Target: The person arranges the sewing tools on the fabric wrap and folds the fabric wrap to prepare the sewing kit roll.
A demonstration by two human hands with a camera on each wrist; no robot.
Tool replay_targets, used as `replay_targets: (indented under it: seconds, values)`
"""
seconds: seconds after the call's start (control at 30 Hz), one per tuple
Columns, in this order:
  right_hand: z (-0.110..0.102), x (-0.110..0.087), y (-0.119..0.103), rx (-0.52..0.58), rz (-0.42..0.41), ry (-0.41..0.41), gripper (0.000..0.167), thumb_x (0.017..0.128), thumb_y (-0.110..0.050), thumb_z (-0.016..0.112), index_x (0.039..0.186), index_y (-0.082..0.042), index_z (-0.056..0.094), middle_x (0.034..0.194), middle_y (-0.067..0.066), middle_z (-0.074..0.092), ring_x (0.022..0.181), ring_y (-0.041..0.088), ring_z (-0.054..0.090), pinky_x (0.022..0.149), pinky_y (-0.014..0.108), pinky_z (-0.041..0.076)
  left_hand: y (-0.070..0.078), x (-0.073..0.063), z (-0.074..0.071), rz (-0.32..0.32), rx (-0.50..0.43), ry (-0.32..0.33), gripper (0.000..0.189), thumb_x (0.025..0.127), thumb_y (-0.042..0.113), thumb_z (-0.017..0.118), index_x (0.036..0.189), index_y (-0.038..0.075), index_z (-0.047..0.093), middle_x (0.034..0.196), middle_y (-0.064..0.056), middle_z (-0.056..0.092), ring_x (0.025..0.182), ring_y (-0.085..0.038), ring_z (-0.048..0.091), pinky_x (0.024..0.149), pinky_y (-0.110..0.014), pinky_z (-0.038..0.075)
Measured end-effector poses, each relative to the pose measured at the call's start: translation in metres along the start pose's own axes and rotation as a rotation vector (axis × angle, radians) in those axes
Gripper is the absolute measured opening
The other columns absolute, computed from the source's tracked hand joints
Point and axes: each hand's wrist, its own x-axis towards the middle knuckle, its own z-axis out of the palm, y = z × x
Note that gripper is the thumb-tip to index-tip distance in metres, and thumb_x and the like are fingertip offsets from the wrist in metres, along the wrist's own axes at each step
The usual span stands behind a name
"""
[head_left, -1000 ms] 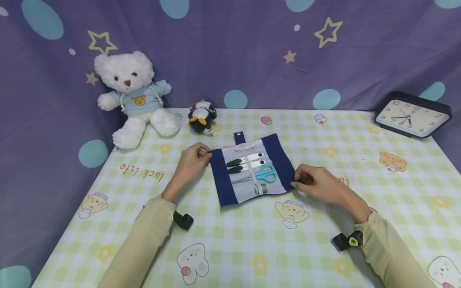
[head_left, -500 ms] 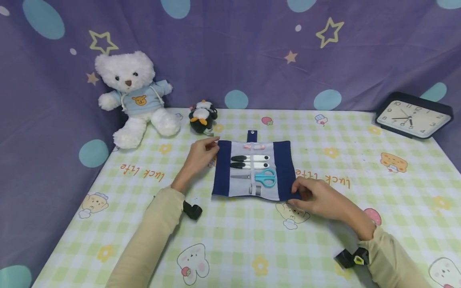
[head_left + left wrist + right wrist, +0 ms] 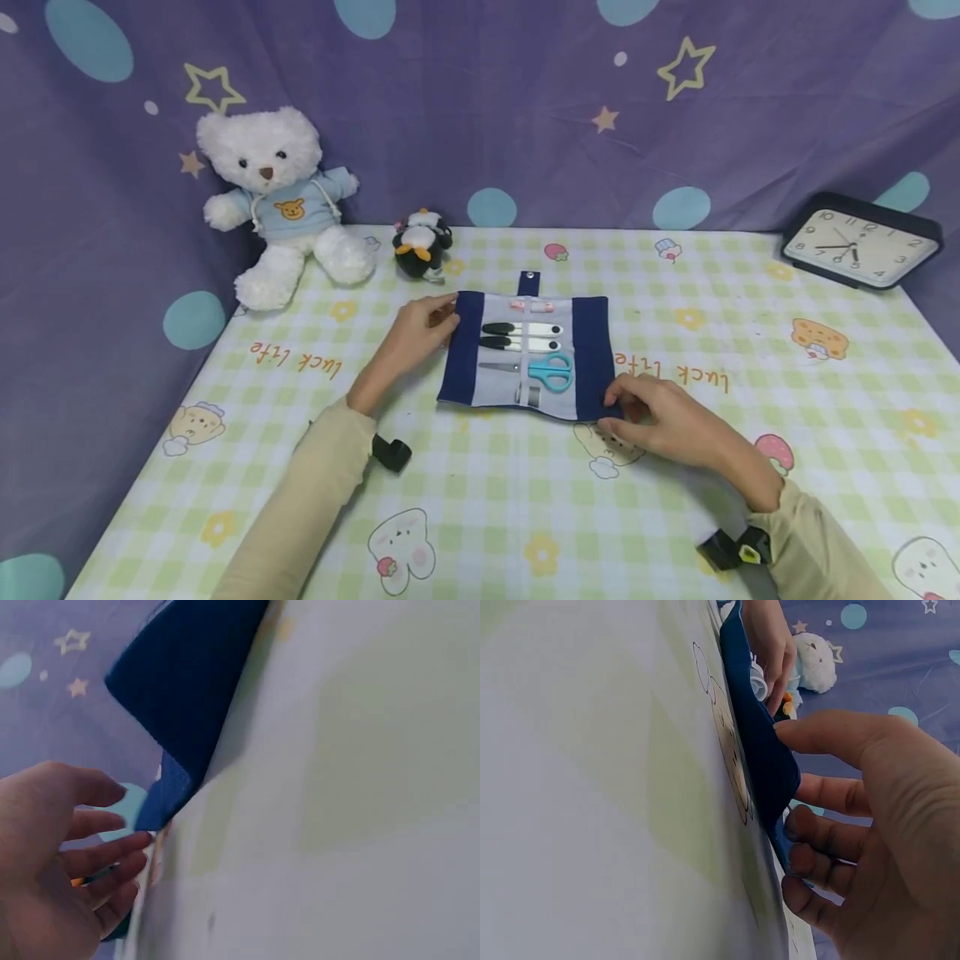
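Observation:
A navy fabric tool roll lies unfolded on the table, its snap strap pointing away. Its grey inside carries turquoise-handled scissors, two slim white-and-black tools, a small pink-and-white item and a small silvery roll-like item, under a pale band. My left hand is at the roll's left edge; in the left wrist view its fingers are relaxed and apart from the thumb. At the near right corner, my right hand touches the fabric with its thumb, fingers loosely bent.
A white teddy bear in a blue hoodie sits at the back left, beside a penguin plush. A black-framed clock stands at the back right. The checked tablecloth ends at a purple curtain.
The tool roll has turned from a tilt to nearly square and shifted slightly right. My left hand has moved right with it, and my right hand has come nearer to me.

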Motion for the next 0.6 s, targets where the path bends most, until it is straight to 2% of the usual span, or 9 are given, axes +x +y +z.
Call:
replay_targets:
  seconds: [0.13, 0.27, 0.37, 0.5, 0.6]
  values:
    - [0.002, 0.000, 0.000, -0.044, -0.015, 0.035, 0.019, 0.091, -0.022, 0.082, 0.103, -0.019, 0.068, 0.086, -0.009, 0.054, 0.080, 0.010, 0.049, 0.072, 0.031, 0.044, 0.010, -0.015, -0.006, 0.117, 0.100, -0.090, 0.038, 0.103, 0.009, 0.064, 0.137, -0.007, 0.062, 0.119, -0.020, 0.070, 0.104, -0.031, 0.069, 0.091, -0.045, 0.054]
    - [0.004, -0.001, -0.001, -0.094, -0.034, 0.068, 0.020, 0.088, -0.020, 0.085, 0.101, -0.020, 0.068, 0.091, -0.008, 0.053, 0.085, 0.011, 0.049, 0.076, 0.034, 0.044, 0.025, -0.034, -0.010, 0.163, 0.160, -0.241, 0.028, 0.104, 0.016, 0.066, 0.126, 0.001, 0.072, 0.112, -0.007, 0.072, 0.101, -0.021, 0.066, 0.090, -0.042, 0.052]
    - [0.005, -0.001, -0.002, -0.107, -0.045, 0.087, 0.022, 0.086, -0.019, 0.087, 0.099, -0.019, 0.069, 0.096, -0.008, 0.054, 0.091, 0.011, 0.050, 0.086, 0.040, 0.043, 0.036, -0.051, -0.012, 0.194, 0.217, -0.343, 0.019, 0.103, 0.023, 0.068, 0.113, 0.010, 0.076, 0.104, 0.003, 0.070, 0.097, -0.015, 0.062, 0.088, -0.040, 0.050]
    - [0.008, -0.002, -0.001, -0.111, -0.067, 0.106, 0.025, 0.084, -0.017, 0.088, 0.099, -0.019, 0.069, 0.102, -0.010, 0.055, 0.096, 0.011, 0.053, 0.093, 0.044, 0.043, 0.043, -0.068, -0.013, 0.211, 0.281, -0.408, 0.019, 0.098, 0.031, 0.075, 0.108, 0.015, 0.075, 0.105, 0.005, 0.068, 0.099, -0.016, 0.062, 0.090, -0.040, 0.049]
    - [0.010, -0.001, -0.001, -0.120, -0.101, 0.122, 0.025, 0.084, -0.015, 0.088, 0.100, -0.019, 0.069, 0.103, -0.010, 0.055, 0.096, 0.011, 0.054, 0.086, 0.040, 0.046, 0.045, -0.077, -0.013, 0.193, 0.320, -0.423, 0.026, 0.094, 0.030, 0.079, 0.112, 0.013, 0.074, 0.112, 0.001, 0.066, 0.106, -0.020, 0.062, 0.094, -0.042, 0.050]
